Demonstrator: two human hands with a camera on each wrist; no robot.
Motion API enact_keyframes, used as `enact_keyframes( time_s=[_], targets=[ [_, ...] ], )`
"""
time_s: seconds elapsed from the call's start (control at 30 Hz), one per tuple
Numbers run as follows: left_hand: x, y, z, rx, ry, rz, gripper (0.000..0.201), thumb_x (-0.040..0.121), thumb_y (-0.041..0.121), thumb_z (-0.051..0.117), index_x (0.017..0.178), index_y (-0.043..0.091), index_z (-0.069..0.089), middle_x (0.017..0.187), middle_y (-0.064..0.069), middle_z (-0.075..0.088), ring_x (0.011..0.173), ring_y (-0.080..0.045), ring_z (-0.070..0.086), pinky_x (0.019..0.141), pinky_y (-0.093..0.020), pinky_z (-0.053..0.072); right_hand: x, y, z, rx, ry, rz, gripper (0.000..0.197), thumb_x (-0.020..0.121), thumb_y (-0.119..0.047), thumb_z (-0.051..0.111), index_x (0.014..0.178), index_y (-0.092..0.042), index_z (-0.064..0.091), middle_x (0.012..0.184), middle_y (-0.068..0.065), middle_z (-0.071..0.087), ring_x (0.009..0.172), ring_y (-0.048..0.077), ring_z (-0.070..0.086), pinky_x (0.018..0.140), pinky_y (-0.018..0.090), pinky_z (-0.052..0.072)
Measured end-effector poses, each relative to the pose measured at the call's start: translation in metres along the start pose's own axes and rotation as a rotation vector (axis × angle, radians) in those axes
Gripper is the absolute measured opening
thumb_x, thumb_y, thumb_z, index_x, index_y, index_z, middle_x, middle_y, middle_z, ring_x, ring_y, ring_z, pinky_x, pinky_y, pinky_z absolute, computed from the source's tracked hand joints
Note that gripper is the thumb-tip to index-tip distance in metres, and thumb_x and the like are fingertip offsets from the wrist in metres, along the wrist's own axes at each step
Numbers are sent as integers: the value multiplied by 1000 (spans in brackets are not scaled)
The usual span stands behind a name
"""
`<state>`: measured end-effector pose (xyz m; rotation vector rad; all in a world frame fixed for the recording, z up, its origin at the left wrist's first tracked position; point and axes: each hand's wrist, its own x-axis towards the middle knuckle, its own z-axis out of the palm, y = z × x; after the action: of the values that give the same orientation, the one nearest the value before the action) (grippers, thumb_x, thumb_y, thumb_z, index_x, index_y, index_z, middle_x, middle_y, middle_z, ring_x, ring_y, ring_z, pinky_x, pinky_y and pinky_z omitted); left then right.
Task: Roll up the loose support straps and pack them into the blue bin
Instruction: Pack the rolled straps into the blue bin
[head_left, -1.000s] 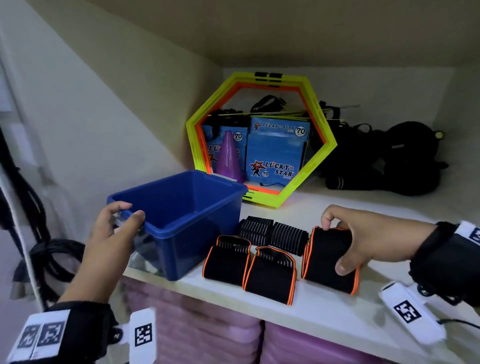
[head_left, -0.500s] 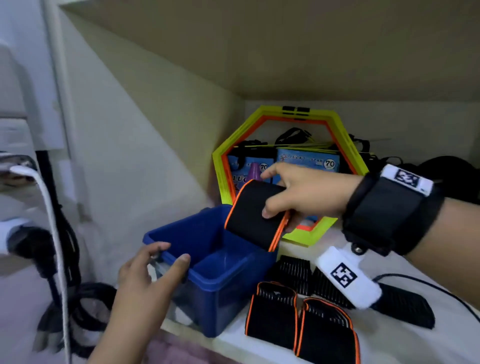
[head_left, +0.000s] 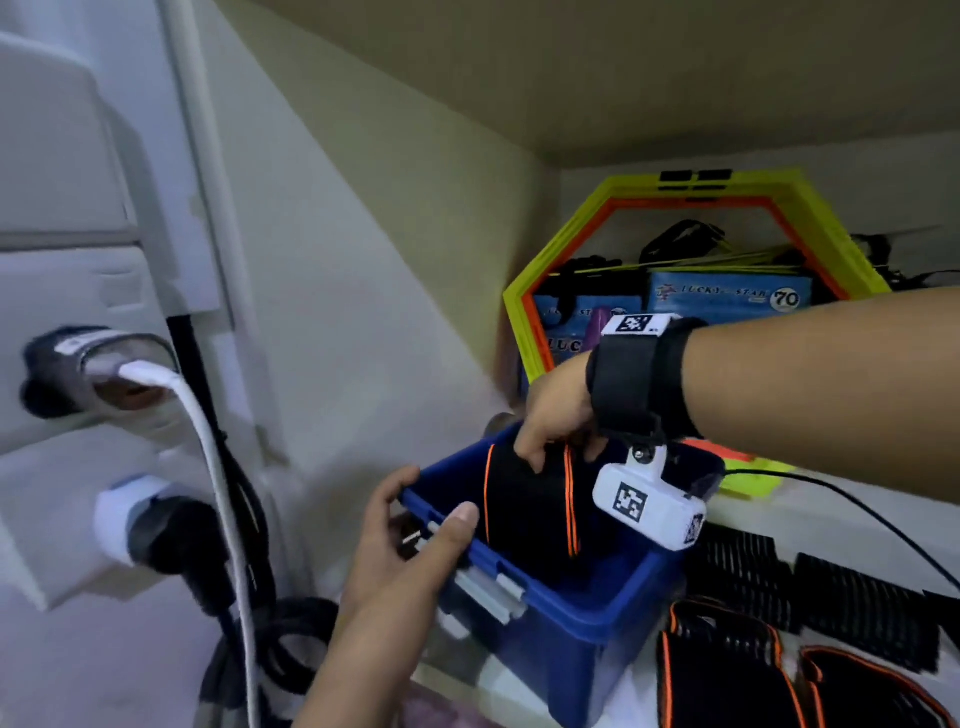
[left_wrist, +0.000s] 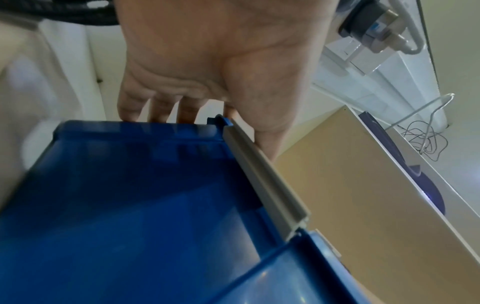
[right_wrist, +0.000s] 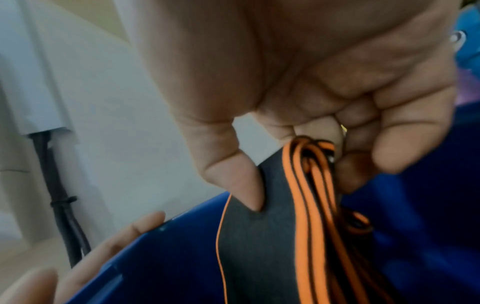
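strap (head_left: 524, 512) now in bin (head_left: 597, 613) — wrist view shows pinch

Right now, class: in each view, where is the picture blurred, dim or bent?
Head view: dim shelf, wall lines bowed, left hand smeared. Left wrist view: blue bin streaked with blur. Right wrist view: right hand soft and close, rolled strap sharper.

The blue bin (head_left: 597, 618) is smooth, glossy plastic with a pale grey plastic rail (left_wrist: 265, 181) along its rim. The rolled strap (right_wrist: 262, 246) is matt black cloth with orange woven edging. The shelf (head_left: 831, 525) looks smooth, matt white.
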<state>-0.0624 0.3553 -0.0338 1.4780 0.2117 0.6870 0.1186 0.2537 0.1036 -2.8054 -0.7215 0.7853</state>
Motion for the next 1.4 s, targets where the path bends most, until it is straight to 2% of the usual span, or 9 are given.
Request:
enact_keyframes(
  time_s=[0.1,0.2,0.3,0.6,0.7,0.8,1.03,1.27,1.4],
  targets=[
    [3,2,-3,-44,-30,-29,61,61,43,83,116,44,58,105,-8,74,91,-20,75,67,-20,56,14,-3,0,70,-152,62,22,70,-17,77,83,-4,64,69,13,56,66,25,55,69,35,51],
    [4,-1,-2,-70,-17,-35,61,61,40,83,117,42,58,106,-6,74,91,-20,75,66,-20,57,23,-7,0,110,-290,87,79,48,-15,84,121,7,62,99,23,57,95,34,55,107,46,44],
    [3,-1,-1,-73,0,-24,64,59,40,83,118,40,59,105,-6,74,91,-21,74,64,-19,55,49,-4,3,166,-438,150,114,34,-7,92,138,4,49,113,25,53,117,41,55,112,58,36],
    [3,-5,-1,-56,17,-21,64,55,47,84,115,47,58,100,5,76,91,-16,74,79,-32,57,38,-15,28,17,-388,93,77,71,-8,78,140,6,46,130,34,58,124,48,55,108,60,41],
    [3,-1,1,-77,16,-18,65,55,41,82,115,41,58,98,2,76,87,-16,75,76,-27,57,35,-17,33,-86,-278,26,49,86,-15,74,129,2,58,91,22,69,85,35,68,84,44,55],
    [3,1,3,-84,15,0,66,55,40,82,116,39,58,96,1,76,85,-14,74,69,-20,57,32,-18,37,-158,-225,-5,40,85,-19,77,119,-2,64,76,11,55,63,22,56,74,36,54],
    [2,-2,2,-99,43,3,57,62,40,92,109,49,61,99,3,76,94,-16,74,87,-35,59,22,-26,45,-128,-253,-53,49,84,-13,78,125,7,61,95,17,66,87,28,66,102,45,51],
    [1,-5,0,-67,50,5,62,58,51,91,111,54,59,100,8,75,94,-14,73,87,-35,59,9,-28,32,-206,-191,-51,43,88,-17,73,126,1,63,89,13,66,71,23,64,58,28,58],
    [-1,1,1,-68,37,-6,50,73,36,84,114,48,59,102,-1,72,85,-11,74,66,-17,56,-8,-16,9,-26,-103,-41,47,84,-13,76,125,5,60,84,13,70,78,27,68,79,44,60]
  ],
)
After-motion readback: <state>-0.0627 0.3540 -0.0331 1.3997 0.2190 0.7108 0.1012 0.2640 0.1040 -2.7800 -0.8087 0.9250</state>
